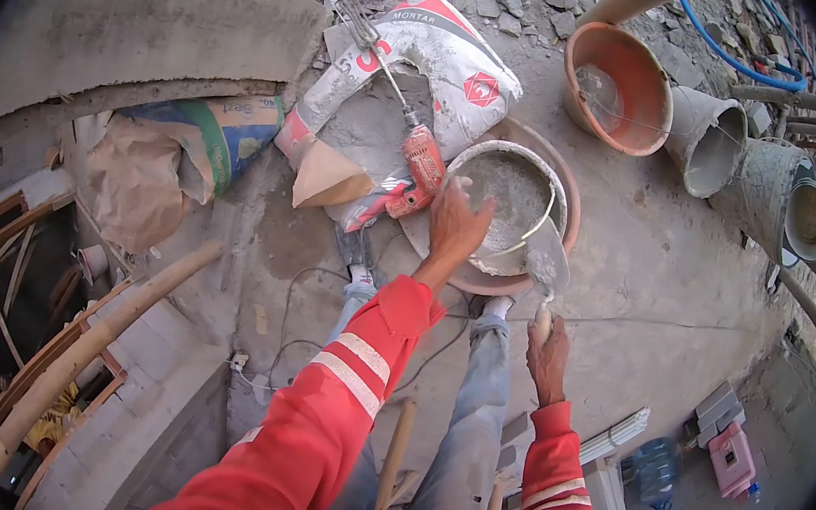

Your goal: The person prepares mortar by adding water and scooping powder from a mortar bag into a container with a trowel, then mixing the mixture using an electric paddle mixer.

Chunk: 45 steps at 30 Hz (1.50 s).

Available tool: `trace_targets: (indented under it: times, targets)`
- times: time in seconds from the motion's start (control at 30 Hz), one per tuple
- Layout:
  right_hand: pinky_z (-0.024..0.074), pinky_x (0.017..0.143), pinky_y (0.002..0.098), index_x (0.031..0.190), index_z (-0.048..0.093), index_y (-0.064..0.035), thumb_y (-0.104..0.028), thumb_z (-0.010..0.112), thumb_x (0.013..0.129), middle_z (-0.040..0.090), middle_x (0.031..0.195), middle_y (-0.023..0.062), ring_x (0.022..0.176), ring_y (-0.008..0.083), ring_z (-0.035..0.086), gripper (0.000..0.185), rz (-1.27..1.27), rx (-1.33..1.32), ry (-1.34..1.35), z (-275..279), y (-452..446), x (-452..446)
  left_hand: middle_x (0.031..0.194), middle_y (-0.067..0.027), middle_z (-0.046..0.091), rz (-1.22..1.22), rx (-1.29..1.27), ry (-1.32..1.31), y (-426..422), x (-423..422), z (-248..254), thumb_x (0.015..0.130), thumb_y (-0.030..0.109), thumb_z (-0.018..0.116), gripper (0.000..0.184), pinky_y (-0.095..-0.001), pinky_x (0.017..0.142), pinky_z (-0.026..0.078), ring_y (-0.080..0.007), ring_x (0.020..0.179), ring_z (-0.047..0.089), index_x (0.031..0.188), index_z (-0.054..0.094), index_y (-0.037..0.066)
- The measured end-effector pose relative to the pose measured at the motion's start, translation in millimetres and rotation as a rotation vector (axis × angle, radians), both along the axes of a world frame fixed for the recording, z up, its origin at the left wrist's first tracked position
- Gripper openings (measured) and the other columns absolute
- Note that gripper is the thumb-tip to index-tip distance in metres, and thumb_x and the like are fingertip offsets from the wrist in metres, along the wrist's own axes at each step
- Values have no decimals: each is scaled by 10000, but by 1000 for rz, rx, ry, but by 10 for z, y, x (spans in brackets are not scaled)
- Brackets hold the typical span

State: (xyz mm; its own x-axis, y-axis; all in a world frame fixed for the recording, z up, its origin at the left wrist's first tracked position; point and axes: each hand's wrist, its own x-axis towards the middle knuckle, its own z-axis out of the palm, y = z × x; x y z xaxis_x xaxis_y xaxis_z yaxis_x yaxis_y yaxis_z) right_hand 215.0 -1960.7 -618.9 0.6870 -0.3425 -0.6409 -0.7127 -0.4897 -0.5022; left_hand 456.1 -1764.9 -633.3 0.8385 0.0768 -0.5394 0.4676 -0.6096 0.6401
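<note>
My right hand (547, 360) is closed round the wooden handle of a trowel (544, 269), whose mortar-smeared blade is at the right rim of a bucket (557, 186). Grey mortar (510, 196) lies inside this bucket, which stands in a wide terracotta-coloured basin (572, 208). At the bucket's left rim is my left hand (459, 223), its fingers apart; whether it touches the rim I cannot tell. Just left of that hand a red power drill (423, 161) with a long mixing paddle (365, 34) lies on an opened mortar bag (480, 67).
A crumpled paper cement bag (140, 174) lies at the left beside a curved concrete wall (144, 13). At the upper right are an orange tub (602, 51) and grey buckets (705, 143) on their sides. A cable (285, 322) runs near my feet. A water bottle (653, 469) is lower right.
</note>
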Motion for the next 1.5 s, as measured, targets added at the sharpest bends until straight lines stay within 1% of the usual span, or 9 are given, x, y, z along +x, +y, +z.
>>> trace_targets:
  times: [0.07, 0.17, 0.47, 0.63, 0.77, 0.87, 1.07, 1.27, 1.5]
  targets:
    - [489, 524, 359, 1072, 512, -22, -305, 630, 999, 614, 756, 96, 579, 214, 612, 315, -306, 297, 221, 403, 88, 167, 1260, -293, 584, 139, 351, 51, 280, 333, -437, 829, 437, 773, 790, -480, 1019, 485, -429, 1200, 599, 1352, 467, -72]
    - [402, 438, 237, 1051, 477, -70, -344, 605, 1037, 507, 750, 11, 517, 71, 479, 303, -445, 428, 133, 531, 228, 64, 1284, -285, 550, 262, 425, 216, 524, 682, -958, 796, 477, 802, 849, -512, 1045, 478, -439, 1254, 562, 1379, 455, -33]
    - [366, 451, 242, 1199, 480, -25, -446, 592, 1028, 523, 746, 26, 504, 91, 485, 468, -630, 295, -23, 894, 697, 23, 1345, -278, 555, 156, 406, 187, 743, 813, -1667, 762, 480, 838, 862, -589, 1049, 449, -432, 1261, 564, 1390, 457, 29]
    - [361, 466, 235, 1320, 444, 4, -529, 593, 1016, 515, 746, 42, 520, 89, 471, 631, -614, 222, -167, 1343, 979, 444, 1290, -269, 623, 57, 235, 98, 1272, 749, -1277, 763, 430, 824, 815, -469, 1074, 459, -419, 1241, 593, 1375, 508, -5]
    - [439, 525, 246, 1358, 435, 10, -402, 615, 1038, 590, 840, 64, 620, 120, 559, 552, -330, 210, -110, 1379, 1338, 911, 1242, -260, 646, -4, 155, 157, 2086, 767, -434, 752, 384, 837, 852, -469, 1036, 479, -385, 1173, 636, 1428, 503, -12]
    - [496, 739, 527, 1319, 457, 10, -157, 627, 987, 655, 931, 279, 814, 457, 654, 409, 74, -6, -22, 906, 1799, 1554, 1245, -270, 637, -60, 286, -172, 2732, 721, -402, 766, 340, 831, 785, -483, 1027, 481, -407, 1169, 626, 1407, 517, 12]
    - [541, 786, 568, 1256, 423, -10, -159, 639, 950, 661, 1082, 280, 932, 497, 683, 402, 373, -356, -244, -1043, 2384, 2313, 1358, -272, 582, -207, 455, -49, 3613, 813, -1021, 767, 305, 832, 804, -525, 1087, 423, -446, 1268, 535, 1409, 482, -30]
    - [568, 778, 592, 1210, 412, -32, -125, 608, 941, 671, 1082, 284, 959, 523, 693, 346, 346, -445, 51, -1539, 2782, 2480, 1341, -306, 535, -252, 354, -50, 3918, 953, -1781, 764, 280, 831, 752, -533, 1071, 438, -490, 1254, 531, 1374, 491, 2]
    - [535, 871, 610, 1222, 419, -5, -130, 565, 927, 686, 1039, 366, 977, 561, 676, 352, 274, -337, 248, -1738, 3128, 2300, 1352, -315, 486, -176, 279, -102, 3983, 974, -1503, 749, 302, 859, 880, -493, 1059, 449, -483, 1234, 521, 1440, 397, 11]
